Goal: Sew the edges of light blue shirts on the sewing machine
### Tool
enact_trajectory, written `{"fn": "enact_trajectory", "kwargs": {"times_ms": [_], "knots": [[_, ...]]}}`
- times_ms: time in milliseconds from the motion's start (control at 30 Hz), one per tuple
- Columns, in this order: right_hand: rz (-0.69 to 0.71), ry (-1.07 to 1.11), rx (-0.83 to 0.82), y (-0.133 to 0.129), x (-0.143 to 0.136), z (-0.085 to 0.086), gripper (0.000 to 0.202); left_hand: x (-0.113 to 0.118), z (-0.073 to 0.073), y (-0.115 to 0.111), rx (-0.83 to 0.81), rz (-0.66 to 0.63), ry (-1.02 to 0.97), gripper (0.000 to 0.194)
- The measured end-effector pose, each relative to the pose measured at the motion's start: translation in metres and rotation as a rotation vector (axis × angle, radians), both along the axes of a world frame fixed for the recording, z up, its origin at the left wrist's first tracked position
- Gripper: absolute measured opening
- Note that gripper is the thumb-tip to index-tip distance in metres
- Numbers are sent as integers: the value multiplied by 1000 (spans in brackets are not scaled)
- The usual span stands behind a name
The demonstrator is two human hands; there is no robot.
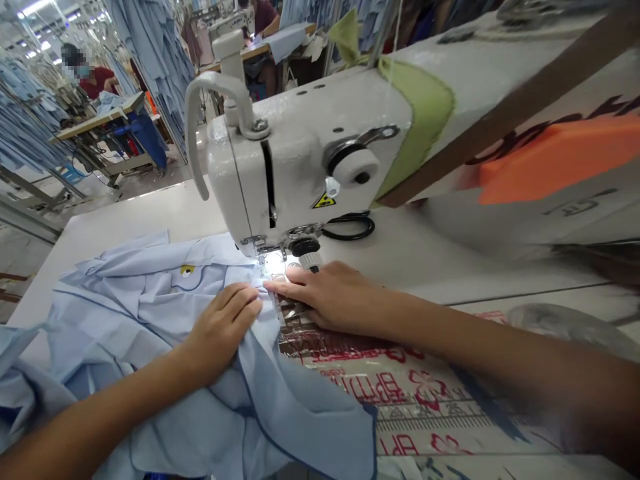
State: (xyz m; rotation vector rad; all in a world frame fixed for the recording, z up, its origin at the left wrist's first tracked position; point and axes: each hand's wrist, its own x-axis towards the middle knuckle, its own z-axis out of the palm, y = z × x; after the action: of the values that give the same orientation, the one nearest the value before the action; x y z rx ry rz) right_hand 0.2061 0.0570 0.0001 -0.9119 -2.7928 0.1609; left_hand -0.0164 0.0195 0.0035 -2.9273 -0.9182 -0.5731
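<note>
A light-blue garment (165, 333) with dark-blue edging lies bunched across the sewing table, its edge under the lit needle area of a white sewing machine (295, 167). My left hand (225, 330) rests on the cloth just left of the needle, palm down, fingers together and slightly bent. From the right, my right hand (333, 297) reaches in below the machine head; its fingers are stretched out, and the index fingertip touches the garment's edge. The needle tip and presser foot are hard to make out in the glare. A yellow-and-white patch (187, 271) shows on the garment.
Clear plastic with red print and a ruler scale (435, 413) covers the table's front. A black cable loop (353, 227) lies behind the machine head. An orange piece (560, 157) is on the machine's arm. Hanging blue garments (150, 73) and people at other tables are beyond.
</note>
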Motion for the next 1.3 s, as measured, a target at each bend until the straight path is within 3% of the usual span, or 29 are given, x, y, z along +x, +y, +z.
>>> {"fn": "enact_trajectory", "kwargs": {"times_ms": [67,133,233,333,400,500,600,667,733,833,900,1033,1167,1300], "knots": [[-50,65,-104,-1,-2,4,48,2,-3,4,-38,11,-57,19],[-148,236,-347,-3,-4,13,30,3,-6,9,-96,5,-196,18],[-261,609,-1010,-7,-11,22,17,2,-6,13,-159,30,-390,16],[-293,986,-1561,-11,-20,18,7,3,-1,15,-162,17,-364,14],[-290,1103,-1739,-15,-21,10,7,4,4,15,-164,-29,-287,13],[-200,1075,-1830,-22,-14,6,7,6,11,16,-200,-80,-169,14],[-58,860,-1721,-27,-2,13,4,5,13,17,-198,-99,-86,15],[-66,675,-1525,-26,3,20,7,3,12,16,-112,-171,-10,13],[-124,550,-1143,-23,6,22,13,1,10,15,7,-250,59,13],[-47,401,-487,-15,6,16,21,0,7,13,139,-284,63,9],[18,319,-248,-12,5,8,24,1,5,12,182,-272,46,7],[2,337,-45,-12,4,-5,26,4,4,10,177,-190,16,8],[192,322,144,-13,3,-10,31,7,5,8,172,-96,-65,13],[282,277,171,-15,2,-8,23,11,5,5,174,-75,-33,13]]}}
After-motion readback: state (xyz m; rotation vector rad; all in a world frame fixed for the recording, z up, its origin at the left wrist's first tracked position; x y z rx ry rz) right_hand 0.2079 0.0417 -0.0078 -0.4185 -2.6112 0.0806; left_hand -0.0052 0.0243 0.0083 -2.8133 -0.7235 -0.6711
